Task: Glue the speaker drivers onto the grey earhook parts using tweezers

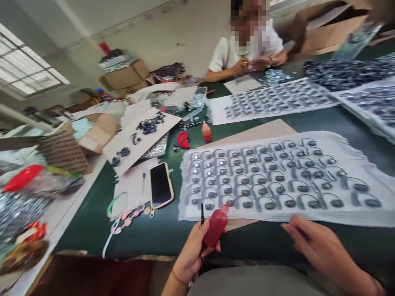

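My left hand (193, 250) was clamped round a soft red plastic bottle (216, 226), plump and smooth, at the near edge of the dark green worktop (138, 234). Its long axis tilted far and right, and the tapered nozzle touched the near edge of a white fibrous sheet (354, 144). Rows of grey metal loops (265, 181) lay on the sheet. A thin black stick (202, 211) stood upright in the same hand. My right hand (321, 246) lay loosely spread, holding nothing, fingertips at the sheet's near edge.
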### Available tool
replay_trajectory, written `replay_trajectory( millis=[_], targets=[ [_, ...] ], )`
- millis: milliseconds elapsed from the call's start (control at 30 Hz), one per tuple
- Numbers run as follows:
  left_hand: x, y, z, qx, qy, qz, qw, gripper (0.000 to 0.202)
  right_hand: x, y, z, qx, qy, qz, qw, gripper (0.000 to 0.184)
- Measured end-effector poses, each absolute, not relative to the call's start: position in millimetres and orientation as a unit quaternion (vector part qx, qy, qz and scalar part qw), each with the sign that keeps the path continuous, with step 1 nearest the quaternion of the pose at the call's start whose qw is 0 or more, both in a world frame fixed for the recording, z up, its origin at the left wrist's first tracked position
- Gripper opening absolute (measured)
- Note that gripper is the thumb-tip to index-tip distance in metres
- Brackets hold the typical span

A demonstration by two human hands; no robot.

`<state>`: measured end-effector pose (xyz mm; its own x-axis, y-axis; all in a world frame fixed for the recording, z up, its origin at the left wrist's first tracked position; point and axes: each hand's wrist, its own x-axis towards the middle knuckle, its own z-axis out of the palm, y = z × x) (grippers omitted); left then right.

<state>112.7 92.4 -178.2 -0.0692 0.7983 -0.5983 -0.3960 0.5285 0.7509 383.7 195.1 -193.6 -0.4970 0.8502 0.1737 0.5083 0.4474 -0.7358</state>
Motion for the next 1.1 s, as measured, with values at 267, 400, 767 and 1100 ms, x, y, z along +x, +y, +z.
replay_trajectory(
  millis=[267, 400, 767, 1100],
  targets=[
    [113, 89, -179, 0.164, 0.593, 0.473, 0.630, 0.056, 279, 208, -169, -0.373, -0.586, 0.650, 0.308, 0.029],
    [114, 89, -178, 0.164, 0.591, 0.483, 0.625, 0.053, 248, 201, -173, -0.337, -0.378, 0.805, 0.311, 0.038],
    [120, 90, -196, 0.075, 0.330, 0.470, 0.815, 0.049, 235, 198, -168, -0.270, -0.279, 0.860, 0.331, 0.029],
    [123, 90, -215, 0.072, 0.256, 0.424, 0.866, 0.057, 239, 200, -157, -0.243, -0.223, 0.884, 0.330, 0.021]
  ],
)
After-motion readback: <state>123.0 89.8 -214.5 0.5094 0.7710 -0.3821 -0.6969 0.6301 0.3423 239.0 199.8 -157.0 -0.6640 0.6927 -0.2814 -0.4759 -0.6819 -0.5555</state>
